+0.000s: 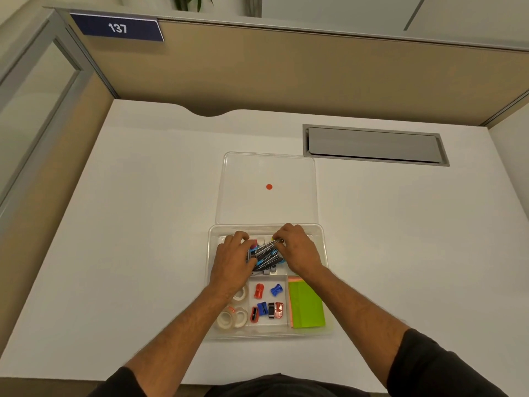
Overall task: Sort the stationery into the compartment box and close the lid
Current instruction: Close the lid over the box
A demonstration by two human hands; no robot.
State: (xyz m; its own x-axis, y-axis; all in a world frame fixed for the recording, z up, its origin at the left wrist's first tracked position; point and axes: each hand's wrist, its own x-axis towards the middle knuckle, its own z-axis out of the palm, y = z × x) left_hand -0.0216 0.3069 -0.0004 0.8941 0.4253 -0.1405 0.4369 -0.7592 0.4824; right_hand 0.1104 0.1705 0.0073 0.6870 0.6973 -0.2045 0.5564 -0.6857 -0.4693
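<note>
White desk (143,224) | both hands' fingers grip staplers (264,255) over compartment box (325,253) | long axes slant near-left to far-right

Both arms reach forward, forearms bare, dark sleeves pushed up. Left hand (233,255) and right hand (296,247) sit close together, fingers curled, knuckles up, gripping.

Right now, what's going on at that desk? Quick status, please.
Left hand and right hand both grip a bundle of staplers over the compartment box. Lid open. Nothing blocking it.
</note>
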